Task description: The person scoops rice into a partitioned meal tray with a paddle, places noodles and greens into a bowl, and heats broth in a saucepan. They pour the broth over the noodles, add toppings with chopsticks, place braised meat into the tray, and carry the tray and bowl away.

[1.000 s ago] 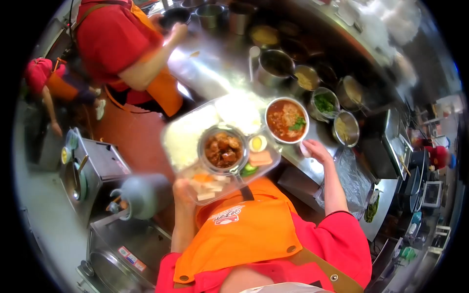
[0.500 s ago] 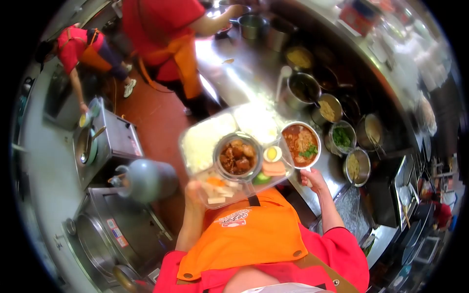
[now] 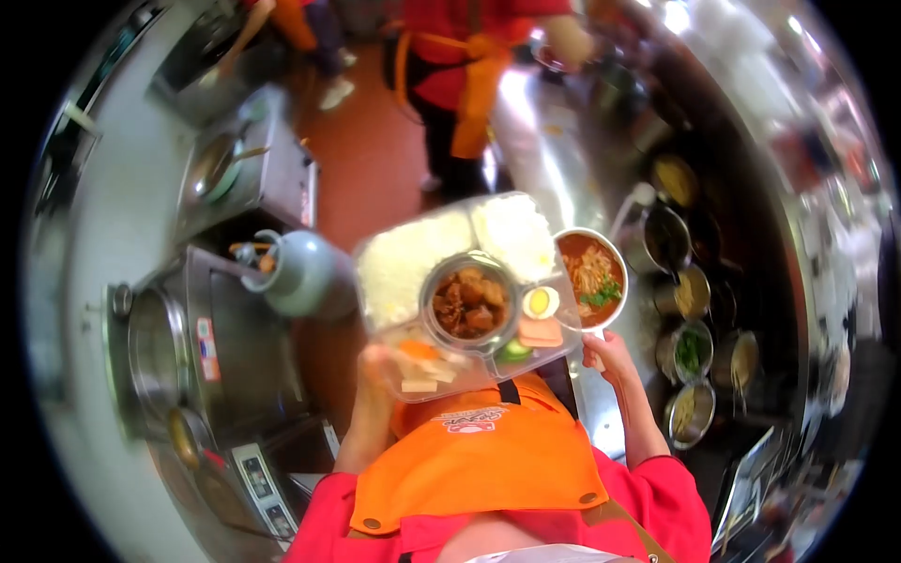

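Note:
My left hand (image 3: 378,373) grips the near left corner of a clear plastic meal tray (image 3: 481,368), its fingers partly hidden behind the plastic. White rice (image 3: 413,263) fills the two far compartments, and a round cup of braised meat (image 3: 469,302) sits in the middle. Half a boiled egg (image 3: 540,302), pink ham slices (image 3: 540,331), cucumber (image 3: 514,350) and pale strips with carrot lie in the near compartments. In my right hand (image 3: 610,357), closed round its handle, is a white bowl of red noodle soup (image 3: 588,272) topped with green herbs, close beside the tray's right edge.
A steel counter (image 3: 601,413) runs along the right, with several pots and a container of chopped greens (image 3: 692,349). On the left stand a grey gas cylinder (image 3: 305,272) and steel cooking units. One co-worker (image 3: 465,75) stands ahead; another bends at the upper left.
My view has turned, so the counter pots sit further right and the co-workers higher up. Both hands still hold the tray and the soup bowl, which shift slightly right in view.

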Available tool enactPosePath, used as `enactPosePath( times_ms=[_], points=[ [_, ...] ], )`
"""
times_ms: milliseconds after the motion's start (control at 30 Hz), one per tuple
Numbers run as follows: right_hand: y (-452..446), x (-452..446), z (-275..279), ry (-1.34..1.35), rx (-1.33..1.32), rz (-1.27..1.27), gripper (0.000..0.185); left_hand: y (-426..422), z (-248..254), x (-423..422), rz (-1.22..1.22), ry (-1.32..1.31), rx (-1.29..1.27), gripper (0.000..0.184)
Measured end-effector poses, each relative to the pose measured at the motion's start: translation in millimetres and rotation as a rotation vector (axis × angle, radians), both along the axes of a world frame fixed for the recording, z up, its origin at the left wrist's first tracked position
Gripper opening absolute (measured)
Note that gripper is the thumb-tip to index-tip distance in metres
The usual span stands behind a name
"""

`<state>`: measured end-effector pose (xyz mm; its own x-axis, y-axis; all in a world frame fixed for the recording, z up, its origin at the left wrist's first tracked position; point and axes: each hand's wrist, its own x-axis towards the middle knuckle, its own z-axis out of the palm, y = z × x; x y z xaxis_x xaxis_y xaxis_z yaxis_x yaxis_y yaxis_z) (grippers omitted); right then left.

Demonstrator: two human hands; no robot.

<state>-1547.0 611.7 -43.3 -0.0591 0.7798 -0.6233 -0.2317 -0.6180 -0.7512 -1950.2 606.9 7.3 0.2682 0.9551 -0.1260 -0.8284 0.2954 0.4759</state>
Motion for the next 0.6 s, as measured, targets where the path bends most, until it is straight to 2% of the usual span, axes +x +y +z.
enactPosePath(
  times_ms=[67, 167, 233, 267, 333, 467, 600],
  points=[
    [14.5, -15.4, 9.1, -0.021, -0.004, 0.045, 0.018, -2.4, 10.8, -3.2, 0.130, 0.028, -0.048, 0.070],
    [41.5, -44.5, 17.0, -0.041, -0.019, 0.113, 0.018, -3.1, -4.5, -36.4, 0.108, -0.041, -0.053, 0.070],
    [60.3, -65.6, 15.6, 0.028, -0.038, 0.138, 0.016, -22.2, -81.1, -77.4, 0.336, 0.191, -0.154, 0.026],
    [66.6, -75.4, 15.4, 0.063, -0.050, 0.143, 0.016, -20.6, -79.7, -84.4, 0.387, 0.229, -0.178, 0.018],
    [89.5, -102.2, 16.1, 0.046, -0.073, 0.182, 0.015, -17.0, -74.4, -105.4, 0.432, 0.231, -0.199, 0.019],
    [150.1, -187.6, 14.5, 0.077, -0.070, 0.245, 0.016, 27.6, -5.1, -154.8, 0.487, 0.249, -0.128, 0.022],
    [213.3, -262.1, 7.4, 0.141, -0.060, 0.302, 0.014, 76.4, 48.3, -190.1, 0.536, 0.299, -0.097, 0.052]
  ],
)
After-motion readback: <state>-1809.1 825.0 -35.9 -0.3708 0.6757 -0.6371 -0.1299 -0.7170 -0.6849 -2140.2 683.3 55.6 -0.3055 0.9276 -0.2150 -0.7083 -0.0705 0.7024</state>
